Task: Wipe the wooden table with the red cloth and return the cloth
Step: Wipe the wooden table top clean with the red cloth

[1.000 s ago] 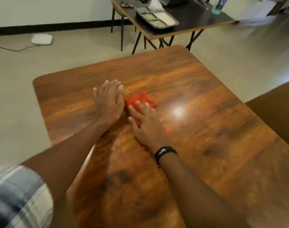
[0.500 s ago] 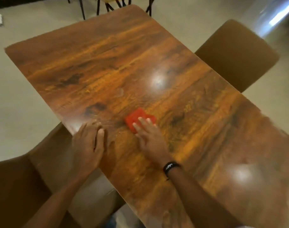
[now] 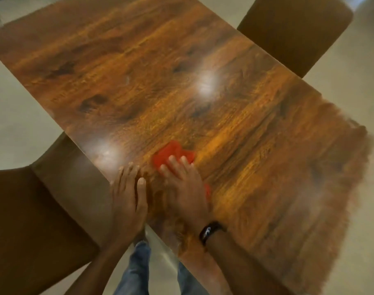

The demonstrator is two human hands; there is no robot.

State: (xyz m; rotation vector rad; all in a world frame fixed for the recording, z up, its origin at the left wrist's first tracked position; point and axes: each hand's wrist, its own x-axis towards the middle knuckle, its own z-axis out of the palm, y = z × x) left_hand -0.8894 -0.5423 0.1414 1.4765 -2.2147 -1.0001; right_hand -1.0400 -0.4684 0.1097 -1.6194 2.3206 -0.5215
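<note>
Two hands are on the wooden table [image 3: 203,60], both flat. The right hand [image 3: 186,188] lies palm-down on the red cloth [image 3: 171,154], fingers straight and a little spread, pressing it to the tabletop; no finger is curled round it. The cloth is bunched. Most of it sticks out past the fingertips on the far side, and a small red bit shows at the hand's right edge. It sits on the near part of the table, close to the near-left edge and well apart from the far end.

The left hand [image 3: 128,201] is just beside the right, palm-down on bare wood right at that near-left edge. Its fingers are straight and together, thumb alongside, holding nothing. Whether the two hands touch I cannot tell.

There is a black wristband [image 3: 209,231] on the right wrist. Blue jeans [image 3: 135,269] are visible below the table edge, between the forearms. One brown chair [image 3: 294,28] stands at the table's far-right side, and a second brown chair [image 3: 28,220] at the near-left, its seat partly tucked under the top. The pale floor [image 3: 16,124] surrounds them. A bright glare spot [image 3: 206,85] sits mid-table, with a fainter one near the left hand. The table's right edge is motion-blurred.
</note>
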